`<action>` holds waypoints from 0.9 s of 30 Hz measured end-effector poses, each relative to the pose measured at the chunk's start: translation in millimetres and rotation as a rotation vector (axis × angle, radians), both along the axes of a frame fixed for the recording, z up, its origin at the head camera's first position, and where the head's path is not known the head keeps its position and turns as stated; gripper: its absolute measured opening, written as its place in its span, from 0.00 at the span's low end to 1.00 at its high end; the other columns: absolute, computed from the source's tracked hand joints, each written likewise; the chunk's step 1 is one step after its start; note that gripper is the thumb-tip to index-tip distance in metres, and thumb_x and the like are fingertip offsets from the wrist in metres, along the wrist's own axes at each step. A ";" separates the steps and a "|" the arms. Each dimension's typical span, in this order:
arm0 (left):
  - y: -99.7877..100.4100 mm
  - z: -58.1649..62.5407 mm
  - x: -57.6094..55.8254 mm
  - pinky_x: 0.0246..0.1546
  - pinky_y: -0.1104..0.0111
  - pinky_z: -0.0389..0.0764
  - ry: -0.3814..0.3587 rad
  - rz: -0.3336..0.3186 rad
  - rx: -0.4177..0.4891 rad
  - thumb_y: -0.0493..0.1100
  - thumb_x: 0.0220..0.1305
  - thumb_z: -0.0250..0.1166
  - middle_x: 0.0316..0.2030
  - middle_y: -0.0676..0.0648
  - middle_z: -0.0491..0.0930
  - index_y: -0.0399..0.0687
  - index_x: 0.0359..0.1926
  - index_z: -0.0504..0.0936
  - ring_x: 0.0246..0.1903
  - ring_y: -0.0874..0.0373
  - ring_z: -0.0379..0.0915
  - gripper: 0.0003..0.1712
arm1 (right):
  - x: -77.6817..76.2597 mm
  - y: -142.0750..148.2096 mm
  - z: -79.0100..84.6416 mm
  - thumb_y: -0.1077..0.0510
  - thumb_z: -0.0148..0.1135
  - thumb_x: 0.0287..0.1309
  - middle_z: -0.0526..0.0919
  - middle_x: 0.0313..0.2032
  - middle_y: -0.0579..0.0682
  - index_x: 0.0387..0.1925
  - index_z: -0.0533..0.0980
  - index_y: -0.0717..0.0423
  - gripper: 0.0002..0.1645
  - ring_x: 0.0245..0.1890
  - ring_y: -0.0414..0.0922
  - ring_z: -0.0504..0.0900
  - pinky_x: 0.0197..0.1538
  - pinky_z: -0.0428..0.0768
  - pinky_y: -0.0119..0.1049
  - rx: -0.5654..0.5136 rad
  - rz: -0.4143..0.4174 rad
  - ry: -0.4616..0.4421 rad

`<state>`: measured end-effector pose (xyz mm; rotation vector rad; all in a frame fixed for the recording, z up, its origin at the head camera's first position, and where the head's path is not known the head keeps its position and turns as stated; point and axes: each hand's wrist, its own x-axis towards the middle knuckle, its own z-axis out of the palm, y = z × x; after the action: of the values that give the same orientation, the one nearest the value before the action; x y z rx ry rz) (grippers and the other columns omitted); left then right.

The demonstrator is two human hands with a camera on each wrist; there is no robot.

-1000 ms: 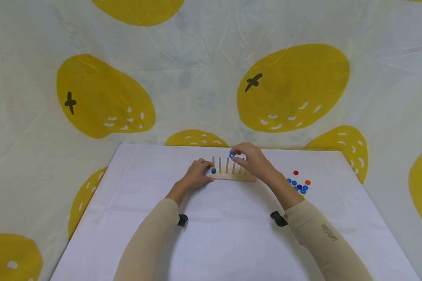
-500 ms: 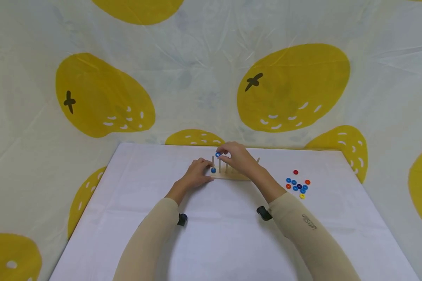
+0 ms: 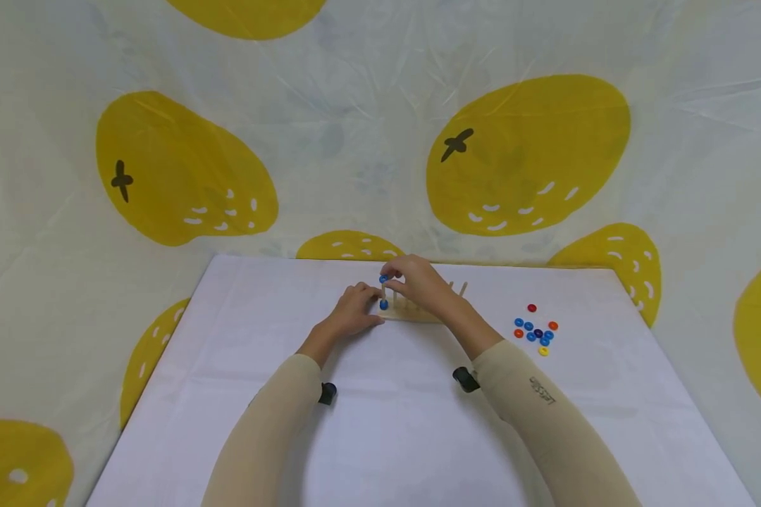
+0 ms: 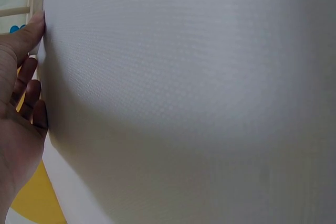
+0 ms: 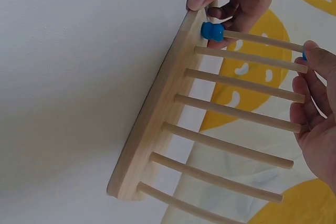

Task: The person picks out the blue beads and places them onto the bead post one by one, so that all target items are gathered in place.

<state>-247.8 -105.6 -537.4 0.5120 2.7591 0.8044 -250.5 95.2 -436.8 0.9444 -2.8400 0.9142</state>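
Observation:
A wooden peg rack (image 5: pixel 149 114) with a row of upright pegs stands near the table's far edge. My left hand (image 3: pixel 353 310) grips its left end, the thumb (image 5: pixel 197 0) on the front of the base and fingers behind. Blue rings (image 5: pixel 212 31) sit stacked at the bottom of the leftmost peg (image 5: pixel 262 40). At that peg's top, my right hand (image 3: pixel 416 285) pinches another blue ring (image 3: pixel 383 279) between thumb and fingertips. In the right wrist view this ring is mostly hidden by the thumb. The other pegs carry no rings.
Loose rings lie on the white tabletop (image 3: pixel 380 436) to the right of the rack: several blue ones (image 3: pixel 531 336), a dark one (image 3: pixel 538 333), a red one (image 3: pixel 532 308), orange ones (image 3: pixel 553 325) and a yellow one (image 3: pixel 543 351). A cloth with yellow fruit (image 3: pixel 526 155) hangs behind.
My right hand has carried the blue ring leftward along the rack to the top of the leftmost peg. My left hand has kept its grip on the rack's end.

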 end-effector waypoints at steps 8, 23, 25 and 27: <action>-0.9 2.4 0.1 0.67 0.55 0.70 0.005 -0.015 0.006 0.51 0.62 0.76 0.58 0.46 0.75 0.50 0.65 0.78 0.60 0.48 0.67 0.32 | -0.7 -1.6 -1.7 0.59 0.71 0.64 0.89 0.42 0.51 0.45 0.85 0.58 0.10 0.45 0.49 0.84 0.54 0.83 0.43 0.006 -0.006 -0.026; 0.6 3.5 0.6 0.66 0.56 0.71 0.001 0.000 -0.006 0.51 0.62 0.76 0.58 0.46 0.75 0.48 0.66 0.77 0.59 0.49 0.68 0.34 | -1.3 0.0 -4.4 0.58 0.71 0.64 0.89 0.39 0.49 0.44 0.86 0.56 0.08 0.42 0.47 0.82 0.51 0.82 0.43 0.044 -0.026 -0.032; 0.6 3.3 0.4 0.66 0.55 0.71 0.000 -0.004 -0.010 0.51 0.62 0.76 0.58 0.46 0.75 0.48 0.67 0.77 0.59 0.49 0.68 0.34 | -1.4 0.6 -5.0 0.58 0.70 0.65 0.89 0.39 0.49 0.43 0.86 0.55 0.07 0.42 0.47 0.81 0.51 0.81 0.43 0.052 -0.032 -0.033; 0.7 3.3 0.3 0.66 0.55 0.71 0.001 -0.008 -0.012 0.51 0.62 0.76 0.59 0.46 0.75 0.48 0.66 0.77 0.60 0.48 0.68 0.34 | -1.4 1.2 -5.3 0.58 0.70 0.66 0.88 0.39 0.49 0.43 0.86 0.54 0.07 0.43 0.47 0.81 0.52 0.81 0.43 0.056 -0.038 -0.037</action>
<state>-247.5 -104.9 -534.1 0.5209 2.7589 0.7849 -251.9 96.4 -442.1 0.8849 -2.9176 0.8622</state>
